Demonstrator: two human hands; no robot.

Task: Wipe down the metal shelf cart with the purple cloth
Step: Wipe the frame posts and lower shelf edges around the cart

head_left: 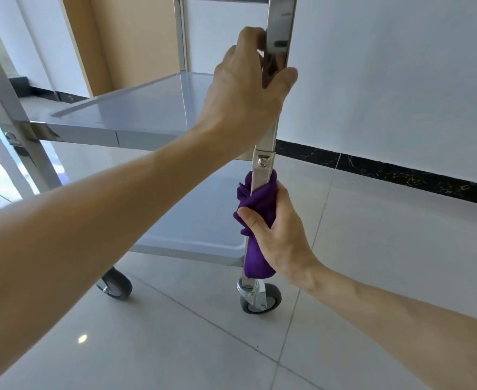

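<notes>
The metal shelf cart [153, 108] stands on castor wheels, seen from low beside its near right post [281, 18]. My left hand [245, 88] grips that post above the middle shelf, thumb on the right side and fingers curled round the left. Lower down, my right hand [276, 235] holds the purple cloth [255, 204] wrapped around the same post, between the middle shelf and the bottom shelf [203, 220]. The cloth covers the post down to just above the wheel.
A castor [260, 301] sits under the gripped post and another castor [116, 287] to the left. The left post [12, 114] rises at the frame's left edge. A white wall with a black skirting [400, 173] runs close behind on the right. Pale floor tiles lie below.
</notes>
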